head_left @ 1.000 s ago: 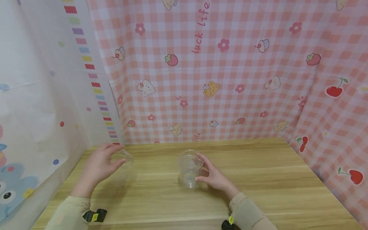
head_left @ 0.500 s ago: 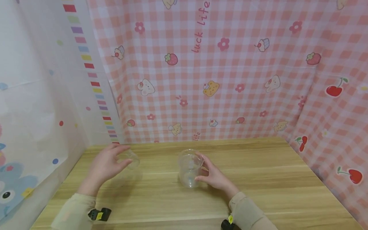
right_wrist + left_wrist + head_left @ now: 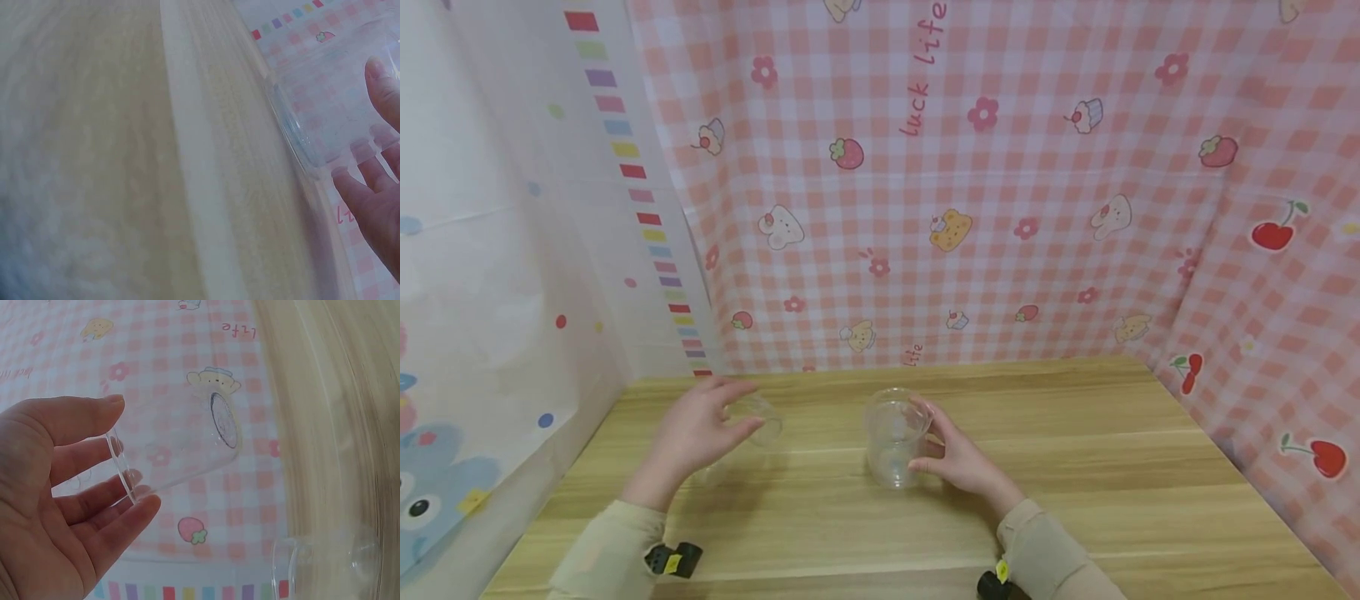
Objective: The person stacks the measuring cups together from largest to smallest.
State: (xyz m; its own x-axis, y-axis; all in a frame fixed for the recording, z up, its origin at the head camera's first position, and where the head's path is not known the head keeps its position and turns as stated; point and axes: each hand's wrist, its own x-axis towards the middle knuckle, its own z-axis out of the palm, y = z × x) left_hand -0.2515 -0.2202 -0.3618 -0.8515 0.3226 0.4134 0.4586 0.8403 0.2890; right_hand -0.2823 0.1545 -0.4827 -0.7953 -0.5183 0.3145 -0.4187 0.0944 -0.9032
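Note:
My left hand pinches a clear plastic cup near its rim, thumb on one side and fingers on the other. The cup is held tilted above the table, its base facing away from the palm. My right hand grips the side of another clear plastic cup, which stands upright on the table near the middle. Close up, the right thumb and fingers lie around that cup's wall. A further clear cup sits on the table at the left, mostly hidden behind my left hand in the head view.
The wooden table spans the front. A pink checked cloth hangs along its back and right, and a white patterned cloth borders the left. Both wrists carry small black cameras, the left camera near the table's front.
My left hand has moved steadily to the right with its cup, closer to the middle cup. The right hand and the cup it grips have stayed in place.

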